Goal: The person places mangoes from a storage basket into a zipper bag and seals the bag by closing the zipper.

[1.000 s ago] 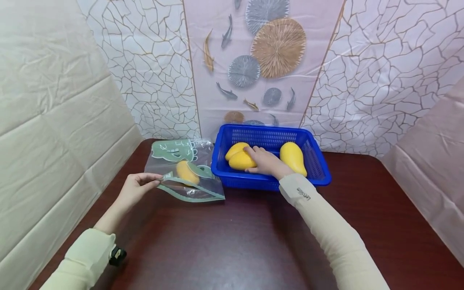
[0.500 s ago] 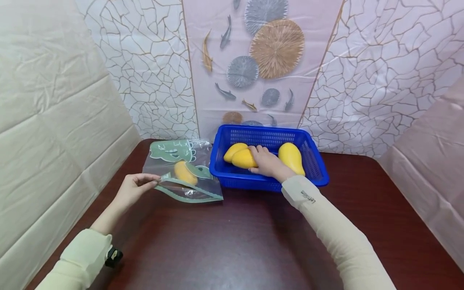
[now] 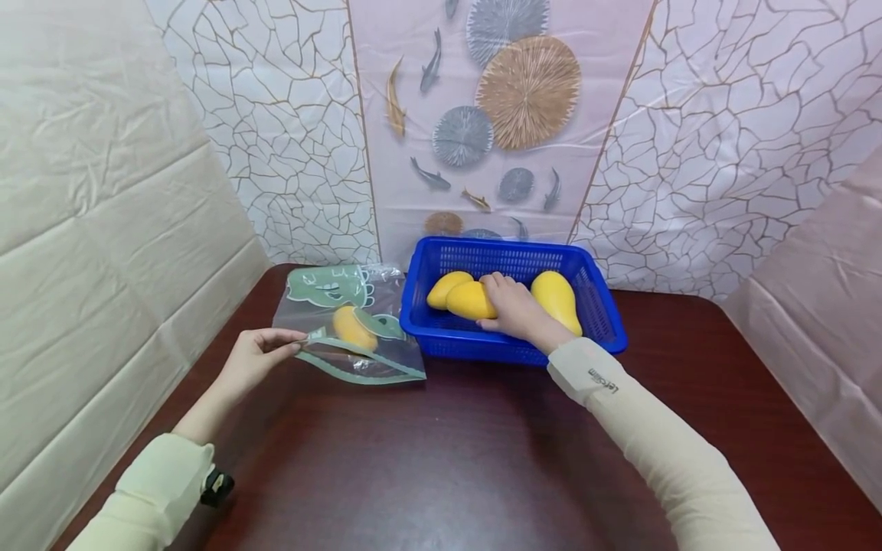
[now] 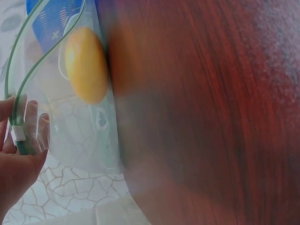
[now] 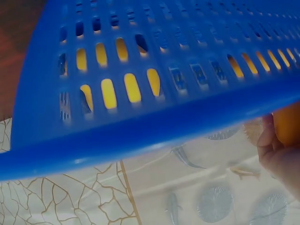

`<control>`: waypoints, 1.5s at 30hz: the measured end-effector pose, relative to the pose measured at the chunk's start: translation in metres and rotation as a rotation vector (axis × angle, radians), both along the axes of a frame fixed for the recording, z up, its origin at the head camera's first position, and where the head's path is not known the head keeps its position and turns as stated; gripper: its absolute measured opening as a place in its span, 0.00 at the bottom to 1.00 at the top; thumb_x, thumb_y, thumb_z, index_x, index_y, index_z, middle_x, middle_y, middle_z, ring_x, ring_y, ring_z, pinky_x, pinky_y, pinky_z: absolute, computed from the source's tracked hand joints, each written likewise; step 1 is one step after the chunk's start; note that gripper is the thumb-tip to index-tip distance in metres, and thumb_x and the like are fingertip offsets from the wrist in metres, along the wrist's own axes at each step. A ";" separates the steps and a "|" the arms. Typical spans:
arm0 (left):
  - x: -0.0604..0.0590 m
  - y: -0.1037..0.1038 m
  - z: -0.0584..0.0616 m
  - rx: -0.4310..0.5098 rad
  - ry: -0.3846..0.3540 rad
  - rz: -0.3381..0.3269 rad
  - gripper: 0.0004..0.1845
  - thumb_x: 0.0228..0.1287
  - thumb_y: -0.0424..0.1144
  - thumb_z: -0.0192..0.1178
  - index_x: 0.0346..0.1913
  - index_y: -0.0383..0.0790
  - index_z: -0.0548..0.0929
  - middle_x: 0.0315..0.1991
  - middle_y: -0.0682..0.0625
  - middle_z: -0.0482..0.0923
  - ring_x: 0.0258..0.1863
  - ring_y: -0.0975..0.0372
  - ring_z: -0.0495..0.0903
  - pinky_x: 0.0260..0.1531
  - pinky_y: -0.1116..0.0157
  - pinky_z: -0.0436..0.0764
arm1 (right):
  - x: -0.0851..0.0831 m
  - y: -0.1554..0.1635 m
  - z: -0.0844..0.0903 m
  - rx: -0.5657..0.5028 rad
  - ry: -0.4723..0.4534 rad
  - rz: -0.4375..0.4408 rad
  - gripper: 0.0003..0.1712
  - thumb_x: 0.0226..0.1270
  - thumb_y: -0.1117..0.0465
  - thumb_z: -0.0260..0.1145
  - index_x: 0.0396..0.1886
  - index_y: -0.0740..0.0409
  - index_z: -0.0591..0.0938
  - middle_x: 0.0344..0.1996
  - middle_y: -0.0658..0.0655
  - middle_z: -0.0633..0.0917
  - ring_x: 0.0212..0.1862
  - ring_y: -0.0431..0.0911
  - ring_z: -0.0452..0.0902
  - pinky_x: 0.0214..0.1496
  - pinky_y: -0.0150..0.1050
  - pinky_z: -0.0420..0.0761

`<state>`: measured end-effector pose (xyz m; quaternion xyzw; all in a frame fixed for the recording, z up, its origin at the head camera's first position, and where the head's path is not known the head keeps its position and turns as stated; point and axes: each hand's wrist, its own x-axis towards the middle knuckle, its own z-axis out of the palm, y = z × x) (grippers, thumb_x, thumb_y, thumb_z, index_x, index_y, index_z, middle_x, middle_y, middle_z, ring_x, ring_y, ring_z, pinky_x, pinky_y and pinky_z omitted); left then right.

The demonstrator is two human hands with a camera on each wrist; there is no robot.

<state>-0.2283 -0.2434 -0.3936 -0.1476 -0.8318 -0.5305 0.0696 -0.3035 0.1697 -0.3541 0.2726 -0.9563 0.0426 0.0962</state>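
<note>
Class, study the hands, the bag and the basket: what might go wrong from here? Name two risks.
1. The left hand only pinches the zip bag by one edge; its mouth may sag and block entry.
2. The right hand grips a mango low inside the blue basket; lifting may knock the rim.

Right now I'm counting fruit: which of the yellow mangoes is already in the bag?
The mango in the clear zip bag, left of the blue basket; the left hand pinches the bag's edge. The other three lie in the basket.
</note>
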 end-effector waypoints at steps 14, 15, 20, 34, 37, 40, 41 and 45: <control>-0.002 -0.001 -0.005 0.007 0.002 -0.015 0.12 0.60 0.28 0.61 0.44 0.23 0.82 0.32 0.63 0.85 0.30 0.78 0.78 0.31 0.76 0.78 | 0.009 0.007 0.007 -0.090 0.053 0.052 0.40 0.53 0.50 0.72 0.58 0.70 0.69 0.46 0.66 0.74 0.43 0.56 0.69 0.48 0.49 0.72; -0.002 -0.001 -0.005 0.001 0.006 -0.013 0.12 0.59 0.28 0.61 0.44 0.23 0.82 0.31 0.63 0.85 0.30 0.78 0.78 0.31 0.75 0.78 | 0.010 0.007 0.008 -0.089 0.052 0.054 0.40 0.53 0.50 0.72 0.58 0.70 0.69 0.46 0.66 0.74 0.43 0.56 0.69 0.47 0.49 0.72; -0.003 -0.002 -0.004 -0.013 0.019 -0.010 0.11 0.59 0.27 0.61 0.43 0.23 0.82 0.32 0.60 0.85 0.30 0.78 0.78 0.30 0.75 0.78 | 0.013 0.010 0.010 -0.094 0.047 0.052 0.40 0.54 0.49 0.71 0.59 0.70 0.69 0.45 0.65 0.74 0.42 0.55 0.69 0.46 0.48 0.72; -0.002 0.000 -0.001 0.009 0.006 -0.020 0.12 0.59 0.28 0.62 0.44 0.22 0.82 0.31 0.66 0.83 0.29 0.78 0.76 0.28 0.76 0.76 | 0.032 0.011 0.011 -0.196 0.076 0.063 0.40 0.50 0.49 0.74 0.57 0.69 0.72 0.41 0.62 0.76 0.39 0.52 0.69 0.42 0.44 0.72; -0.002 0.000 -0.001 0.001 0.005 -0.015 0.12 0.59 0.28 0.62 0.44 0.23 0.82 0.31 0.66 0.83 0.29 0.78 0.76 0.29 0.76 0.76 | 0.035 0.010 0.011 -0.207 0.092 0.064 0.40 0.50 0.49 0.74 0.57 0.69 0.72 0.42 0.62 0.77 0.40 0.53 0.69 0.43 0.44 0.71; -0.003 -0.001 0.000 -0.010 0.006 -0.009 0.12 0.59 0.28 0.62 0.44 0.23 0.82 0.31 0.67 0.83 0.29 0.78 0.76 0.29 0.76 0.76 | 0.038 0.009 0.011 -0.218 0.108 0.064 0.40 0.50 0.48 0.74 0.56 0.69 0.72 0.43 0.62 0.77 0.41 0.53 0.68 0.45 0.45 0.70; -0.003 -0.001 0.000 -0.013 0.009 -0.009 0.12 0.59 0.28 0.62 0.44 0.22 0.82 0.31 0.67 0.83 0.30 0.78 0.77 0.29 0.76 0.76 | 0.039 0.008 0.011 -0.222 0.112 0.064 0.39 0.50 0.48 0.73 0.55 0.69 0.72 0.42 0.62 0.77 0.40 0.53 0.68 0.45 0.45 0.70; -0.003 -0.001 0.000 -0.004 0.004 -0.011 0.12 0.60 0.29 0.61 0.44 0.23 0.81 0.31 0.64 0.84 0.30 0.78 0.77 0.30 0.76 0.77 | 0.045 0.006 0.010 -0.240 0.124 0.060 0.38 0.50 0.48 0.73 0.54 0.68 0.73 0.39 0.61 0.76 0.39 0.52 0.68 0.44 0.44 0.69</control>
